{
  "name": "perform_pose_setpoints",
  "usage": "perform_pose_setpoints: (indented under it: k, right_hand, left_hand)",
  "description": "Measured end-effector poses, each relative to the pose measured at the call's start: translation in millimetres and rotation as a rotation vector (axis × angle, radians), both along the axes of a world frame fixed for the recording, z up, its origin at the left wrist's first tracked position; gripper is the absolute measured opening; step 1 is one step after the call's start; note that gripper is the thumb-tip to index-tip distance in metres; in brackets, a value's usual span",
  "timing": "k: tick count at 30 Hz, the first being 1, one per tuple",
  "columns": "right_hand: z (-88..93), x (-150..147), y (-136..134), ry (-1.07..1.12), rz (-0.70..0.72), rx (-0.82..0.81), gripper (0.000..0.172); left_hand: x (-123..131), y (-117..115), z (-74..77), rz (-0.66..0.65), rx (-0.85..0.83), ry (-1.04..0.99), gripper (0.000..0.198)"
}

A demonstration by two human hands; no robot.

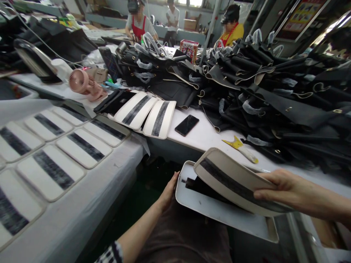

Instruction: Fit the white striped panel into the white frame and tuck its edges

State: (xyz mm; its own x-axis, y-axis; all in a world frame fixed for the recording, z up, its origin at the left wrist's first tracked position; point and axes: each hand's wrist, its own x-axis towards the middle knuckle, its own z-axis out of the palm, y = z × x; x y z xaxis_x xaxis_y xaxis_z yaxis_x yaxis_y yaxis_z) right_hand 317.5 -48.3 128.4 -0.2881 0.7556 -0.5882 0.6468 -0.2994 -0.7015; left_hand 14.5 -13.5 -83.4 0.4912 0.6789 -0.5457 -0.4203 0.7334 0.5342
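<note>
Over my lap, my left hand [169,191] grips the left end of a shallow, white-lined tray-like piece [216,206] with a raised rim. A dark shape lies inside it, partly covered. My right hand [281,190] pinches the right end of a cream panel [236,170] with a black stripe, thumb on its striped face. Tilted, the panel sits over the tray-like piece and hides much of its inside. Its left end stands above the far rim; whether the right end touches the tray-like piece, I cannot tell.
Striped panels [85,146] lie on the left table, more [160,118] at the bench edge. A phone [187,125] and a yellow-and-white tool [241,149] lie ahead. Black bags [246,102] are heaped behind. A pink fan [83,82] stands left; several people are beyond.
</note>
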Motion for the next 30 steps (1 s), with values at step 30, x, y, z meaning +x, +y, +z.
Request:
perform_pose_setpoints:
  k: [30]
  right_hand:
    - [-123.4,-38.0,29.6,-0.001,0.035,0.280,0.068]
  left_hand:
    - [4.1,6.0,12.0,0.070,0.061,-0.054,0.066]
